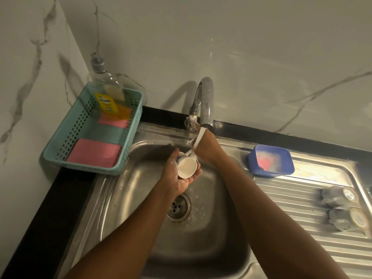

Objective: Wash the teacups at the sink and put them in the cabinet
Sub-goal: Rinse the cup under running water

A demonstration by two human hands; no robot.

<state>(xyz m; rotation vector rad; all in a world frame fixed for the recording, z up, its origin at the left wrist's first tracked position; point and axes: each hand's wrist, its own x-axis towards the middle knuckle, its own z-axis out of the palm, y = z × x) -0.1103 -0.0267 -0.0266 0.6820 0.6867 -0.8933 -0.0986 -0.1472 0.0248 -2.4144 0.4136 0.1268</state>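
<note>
Rinsing is judged under way: one cup [187, 168] is held in the curled left hand [176, 179] over the sink [130, 198], under the tap [207, 97]. Whether the right hand [208, 148] is spread or closed cannot be told. Two cups [340, 196] lie on the drainboard [291, 208]; shelving remains.

Curved metal tap [207, 101] is standing behind the stainless steel sink basin [201, 228]. Left of it, the teal perforated plastic basket [84, 168] is holding a clear soap pump bottle [106, 85]. Right, on the ribbed steel drainboard [291, 198], a blue plastic tub [269, 160] is sitting, two dark teacups [336, 196] lying beyond.
</note>
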